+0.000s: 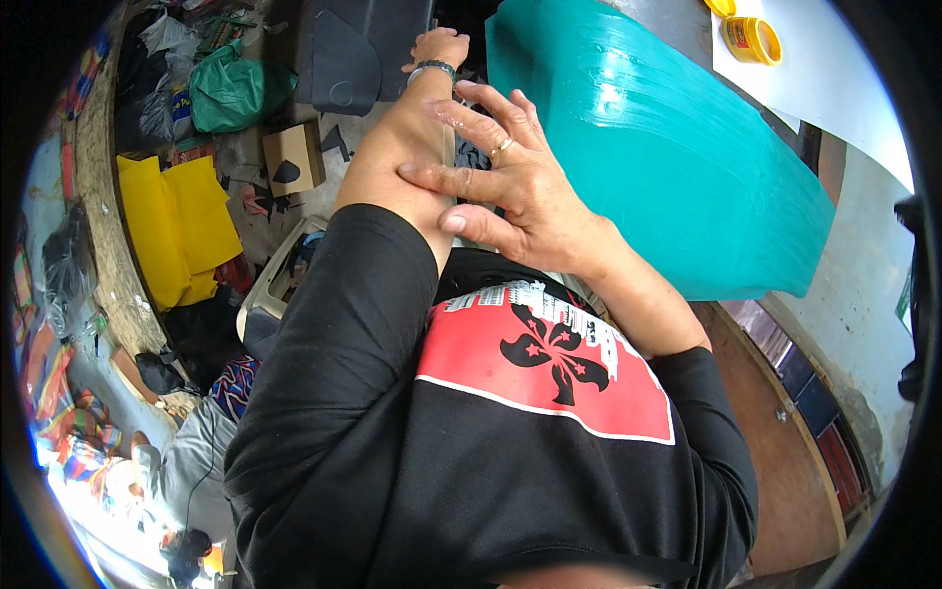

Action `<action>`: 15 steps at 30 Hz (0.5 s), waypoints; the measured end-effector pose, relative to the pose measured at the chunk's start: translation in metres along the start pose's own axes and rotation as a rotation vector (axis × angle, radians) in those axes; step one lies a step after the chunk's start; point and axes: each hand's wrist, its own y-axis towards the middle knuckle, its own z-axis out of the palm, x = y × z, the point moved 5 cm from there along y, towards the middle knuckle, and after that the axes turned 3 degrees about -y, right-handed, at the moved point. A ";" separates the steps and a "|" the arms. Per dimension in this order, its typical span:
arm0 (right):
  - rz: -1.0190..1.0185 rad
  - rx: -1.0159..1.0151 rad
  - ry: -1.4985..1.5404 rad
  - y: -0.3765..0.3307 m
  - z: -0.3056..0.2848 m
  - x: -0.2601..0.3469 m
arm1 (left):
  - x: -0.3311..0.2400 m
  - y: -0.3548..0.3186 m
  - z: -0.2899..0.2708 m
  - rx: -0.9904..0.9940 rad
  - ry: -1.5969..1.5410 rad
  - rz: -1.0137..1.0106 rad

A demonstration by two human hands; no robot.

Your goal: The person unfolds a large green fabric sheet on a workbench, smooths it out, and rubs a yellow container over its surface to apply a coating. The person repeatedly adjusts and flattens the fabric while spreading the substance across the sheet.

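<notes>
My left arm stretches forward, and my left hand (438,49), with a dark band at its wrist, is at the edge of a dark sheet (343,64). Its small, foreshortened fingers look apart, and nothing shows in them. Across the left forearm (392,152) lies my right hand (520,182), fingers spread and a ring on one. Its fingertips are at the bare skin, and a whitish smear marks one finger. To the right of both hands spreads a large teal sheet (648,147) with shiny, streaked patches.
A yellow tub (754,41) stands on a white sheet (844,88) at the far right. On the left are a green plastic bag (228,88), a small cardboard box (294,157) and a folded yellow sheet (177,231). A brown wooden panel (770,432) stands at lower right.
</notes>
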 end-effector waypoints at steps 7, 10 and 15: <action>0.092 -0.084 0.218 0.002 -0.009 -0.022 | 0.003 -0.001 0.002 0.008 -0.056 -0.027; 0.089 -0.034 0.113 0.001 0.004 -0.014 | -0.002 -0.002 0.001 0.012 -0.008 -0.004; 0.098 0.079 0.383 -0.003 0.007 -0.002 | -0.007 -0.012 -0.001 -0.146 0.059 0.044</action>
